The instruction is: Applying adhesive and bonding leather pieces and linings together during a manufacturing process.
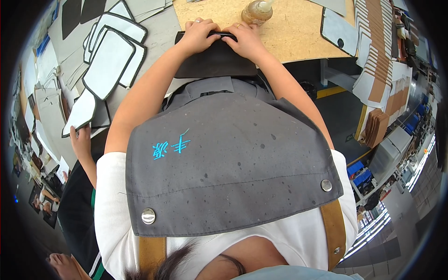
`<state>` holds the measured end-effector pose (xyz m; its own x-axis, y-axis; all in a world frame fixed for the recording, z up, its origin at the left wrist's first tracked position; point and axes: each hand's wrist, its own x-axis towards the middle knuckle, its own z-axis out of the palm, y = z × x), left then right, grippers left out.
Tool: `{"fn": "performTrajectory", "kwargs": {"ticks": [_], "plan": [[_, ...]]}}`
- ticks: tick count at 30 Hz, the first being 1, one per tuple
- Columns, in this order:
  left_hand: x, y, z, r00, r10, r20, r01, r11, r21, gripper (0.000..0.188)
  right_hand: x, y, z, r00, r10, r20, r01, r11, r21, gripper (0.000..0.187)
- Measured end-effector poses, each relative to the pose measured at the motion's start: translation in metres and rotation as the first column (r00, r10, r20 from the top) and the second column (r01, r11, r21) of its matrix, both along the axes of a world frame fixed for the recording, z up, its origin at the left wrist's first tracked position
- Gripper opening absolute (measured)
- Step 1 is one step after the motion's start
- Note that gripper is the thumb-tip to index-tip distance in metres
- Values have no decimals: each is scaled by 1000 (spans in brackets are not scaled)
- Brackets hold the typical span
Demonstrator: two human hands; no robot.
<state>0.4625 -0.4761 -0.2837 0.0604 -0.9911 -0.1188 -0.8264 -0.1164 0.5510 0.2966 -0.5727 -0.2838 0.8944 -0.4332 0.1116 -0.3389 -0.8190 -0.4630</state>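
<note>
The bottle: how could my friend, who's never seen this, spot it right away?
Find the tan work surface at the picture's top. Just beyond the person's right hand is the bottle. Rounded, amber and pale-tipped, it's unlike the black piece that hand holds.

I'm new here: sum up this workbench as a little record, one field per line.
Left hand: pinching the far edge of a black sheet
Right hand: pinching the same edge, beside the left
Beyond right hand: bottle with amber-brown contents
Left side: overlapping white panels, black-edged
Lower left: co-worker's hand on another white panel
</note>
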Motion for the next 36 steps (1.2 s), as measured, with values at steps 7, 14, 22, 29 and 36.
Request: {"fn": "performTrajectory", "kwargs": {"ticks": [7,14,22,29,36], "plan": [[-7,-2,-3,997,3,-73,-5,1000,-29,15,-5,-2,-1,998,-5,67,-2,995,104,11],[38,8,12,993,117,32,-116,993,-20,37,-18,-23,7,997,1,80,-11,992,128,23],[24,12,3,998,15,-66,-7,992,129,26,14,4,5,998,38,-51,-22,957,288,20],[20,21,6,992,-51,-116,55,998,31,14,7,3,-5,997,53,52,-69,923,379,15],[30,4,11,980,195,-41,-196,980,-20,52,10,-19,0,998,-16,53,-1,949,316,15]]}}
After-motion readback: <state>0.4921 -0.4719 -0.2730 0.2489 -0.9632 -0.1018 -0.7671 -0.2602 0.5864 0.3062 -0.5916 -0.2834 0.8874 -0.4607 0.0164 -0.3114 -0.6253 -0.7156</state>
